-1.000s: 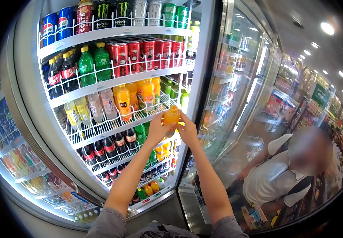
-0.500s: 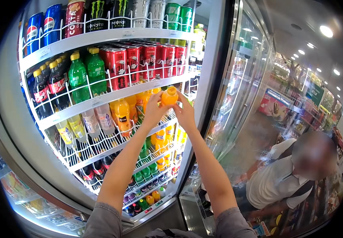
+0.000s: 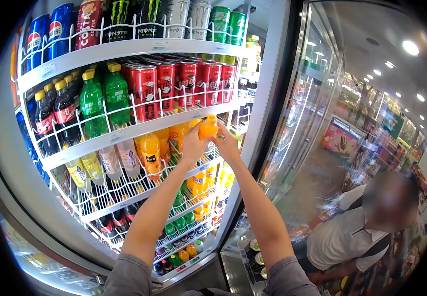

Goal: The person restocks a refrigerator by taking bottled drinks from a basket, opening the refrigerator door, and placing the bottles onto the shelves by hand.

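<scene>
A small orange drink bottle (image 3: 208, 127) with an orange cap is held between both my hands, upright before the third shelf of an open drinks fridge. My left hand (image 3: 194, 145) wraps its left side and lower part. On the right, my right hand (image 3: 227, 144) has its fingers closed against the bottle, whose base is hidden by the hands. Just left of my left hand, a juice bottle with a black label (image 3: 150, 157) stands on the shelf. More orange bottles (image 3: 177, 133) stand behind my hands.
Red cans (image 3: 166, 81), green bottles (image 3: 91, 101) and cola bottles (image 3: 65, 106) fill the shelf above, behind a white wire rail. The fridge's door frame (image 3: 272, 93) is at the right. Beyond the glass stands a person in a light shirt (image 3: 336, 237).
The bottle has tipped more upright; its cap top faced me more before. Both hands still hold it. My view has shifted slightly, and the shelves sit a little lower in the picture.
</scene>
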Available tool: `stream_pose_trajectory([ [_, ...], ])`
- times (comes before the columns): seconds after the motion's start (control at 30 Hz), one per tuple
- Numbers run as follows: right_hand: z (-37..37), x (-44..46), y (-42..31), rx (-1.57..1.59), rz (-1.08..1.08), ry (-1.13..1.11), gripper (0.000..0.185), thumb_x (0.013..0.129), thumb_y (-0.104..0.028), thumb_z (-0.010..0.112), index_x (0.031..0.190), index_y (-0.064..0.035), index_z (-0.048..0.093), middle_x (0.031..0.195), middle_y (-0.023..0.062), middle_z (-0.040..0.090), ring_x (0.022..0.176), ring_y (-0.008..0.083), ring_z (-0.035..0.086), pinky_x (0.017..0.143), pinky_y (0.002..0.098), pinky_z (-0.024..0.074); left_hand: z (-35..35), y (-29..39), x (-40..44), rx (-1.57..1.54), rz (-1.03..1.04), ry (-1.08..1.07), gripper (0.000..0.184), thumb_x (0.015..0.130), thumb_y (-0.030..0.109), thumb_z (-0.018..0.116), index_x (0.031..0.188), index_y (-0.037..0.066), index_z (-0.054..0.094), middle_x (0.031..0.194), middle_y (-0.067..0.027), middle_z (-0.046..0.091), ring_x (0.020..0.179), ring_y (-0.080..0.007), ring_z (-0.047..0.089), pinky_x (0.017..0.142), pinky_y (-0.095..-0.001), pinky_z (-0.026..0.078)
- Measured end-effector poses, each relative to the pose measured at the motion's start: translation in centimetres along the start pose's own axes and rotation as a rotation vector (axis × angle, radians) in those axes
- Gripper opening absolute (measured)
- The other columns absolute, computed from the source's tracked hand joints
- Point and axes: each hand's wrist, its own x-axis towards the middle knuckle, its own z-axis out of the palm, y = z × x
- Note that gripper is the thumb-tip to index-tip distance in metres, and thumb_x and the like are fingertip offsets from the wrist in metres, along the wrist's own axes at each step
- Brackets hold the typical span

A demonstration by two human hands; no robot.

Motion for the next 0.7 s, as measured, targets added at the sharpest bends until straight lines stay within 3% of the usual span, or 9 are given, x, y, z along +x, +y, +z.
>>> stream_pose_trajectory([
  [0.13, 0.5, -0.6, 2.1, -0.052, 0.081, -0.002, 0.063, 0.082, -0.010, 0.072, 0.140, -0.0078, 0.048, 0.108, 0.0147, 0.071, 0.099, 0.0242, 0.069, 0.086, 0.0332, 0.0537, 1.8, -0.7, -0.5, -0.058, -0.172, -0.042, 0.057, 0.081, 0.019, 0.074, 0.129, 0.005, 0.046, 0.101, -0.0239, 0.066, 0.094, -0.0413, 0.065, 0.084, -0.0456, 0.050],
  [0.23, 1.3, -0.5, 2.8, -0.058, 0.114, 0.015, 0.060, 0.084, -0.010, 0.071, 0.138, -0.0067, 0.048, 0.109, 0.0167, 0.070, 0.099, 0.0253, 0.069, 0.086, 0.0341, 0.0538, 1.7, -0.5, -0.5, -0.013, -0.231, -0.037, 0.053, 0.085, 0.022, 0.070, 0.127, 0.005, 0.043, 0.109, -0.0233, 0.066, 0.100, -0.0349, 0.066, 0.085, -0.0412, 0.051],
  [0.33, 2.7, -0.4, 4.0, 0.131, 0.163, 0.131, 0.045, 0.084, -0.008, 0.068, 0.123, -0.0047, 0.046, 0.104, 0.0190, 0.070, 0.092, 0.0299, 0.070, 0.078, 0.0372, 0.0557, 2.0, -0.6, -0.6, -0.006, -0.271, -0.064, 0.056, 0.089, 0.020, 0.064, 0.136, 0.005, 0.039, 0.107, -0.0256, 0.066, 0.101, -0.0388, 0.065, 0.087, -0.0446, 0.050],
  [0.43, 3.3, 0.0, 5.0, 0.038, 0.076, 0.122, 0.046, 0.084, -0.004, 0.065, 0.126, -0.0062, 0.047, 0.105, 0.0198, 0.070, 0.094, 0.0304, 0.070, 0.078, 0.0371, 0.0557, 2.7, -1.6, -0.5, 0.072, -0.195, -0.135, 0.067, 0.091, 0.017, 0.059, 0.148, 0.003, 0.026, 0.111, -0.0287, 0.063, 0.105, -0.0427, 0.062, 0.091, -0.0456, 0.048],
  [0.5, 3.8, -0.2, 5.0, -0.002, 0.097, 0.082, 0.056, 0.085, 0.001, 0.062, 0.137, -0.0090, 0.044, 0.111, 0.0214, 0.067, 0.098, 0.0302, 0.068, 0.080, 0.0362, 0.0556, 3.0, -2.1, -0.6, 0.094, -0.224, -0.197, 0.078, 0.091, 0.014, 0.054, 0.152, -0.002, 0.008, 0.129, -0.0329, 0.052, 0.110, -0.0448, 0.058, 0.095, -0.0470, 0.047],
  [0.53, 3.9, -0.4, 4.7, 0.005, 0.083, 0.043, 0.063, 0.084, 0.003, 0.060, 0.142, -0.0115, 0.040, 0.116, 0.0221, 0.064, 0.101, 0.0302, 0.067, 0.081, 0.0357, 0.0554, 3.0, -2.3, -0.5, 0.095, -0.226, -0.197, 0.078, 0.091, 0.014, 0.054, 0.152, -0.002, 0.008, 0.129, -0.0329, 0.052, 0.110, -0.0448, 0.058, 0.095, -0.0470, 0.047],
  [0.6, 4.0, -0.6, 4.7, 0.030, 0.055, -0.030, 0.080, 0.083, 0.010, 0.057, 0.152, -0.0163, 0.027, 0.125, 0.0233, 0.057, 0.107, 0.0311, 0.064, 0.085, 0.0344, 0.0549, 3.2, -2.6, -0.3, 0.068, -0.321, -0.258, 0.079, 0.091, 0.012, 0.052, 0.151, -0.005, 0.003, 0.145, -0.0323, 0.035, 0.126, -0.0419, 0.048, 0.104, -0.0422, 0.041],
  [0.63, 4.0, -0.6, 5.0, 0.030, 0.054, -0.030, 0.080, 0.083, 0.010, 0.057, 0.152, -0.0163, 0.027, 0.125, 0.0233, 0.057, 0.107, 0.0311, 0.064, 0.085, 0.0344, 0.0549, 3.5, -2.7, -0.3, 0.068, -0.320, -0.257, 0.079, 0.091, 0.012, 0.052, 0.151, -0.005, 0.003, 0.145, -0.0323, 0.035, 0.126, -0.0419, 0.048, 0.104, -0.0422, 0.041],
  [0.7, 4.0, -1.1, 5.2, 0.071, 0.048, -0.045, 0.082, 0.082, 0.011, 0.056, 0.153, -0.0143, 0.024, 0.125, 0.0232, 0.057, 0.108, 0.0317, 0.063, 0.085, 0.0341, 0.0544, 3.6, -2.1, -0.7, 0.051, -0.259, -0.235, 0.081, 0.091, 0.012, 0.052, 0.151, -0.006, 0.001, 0.154, -0.0299, 0.020, 0.139, -0.0387, 0.033, 0.113, -0.0381, 0.030],
])
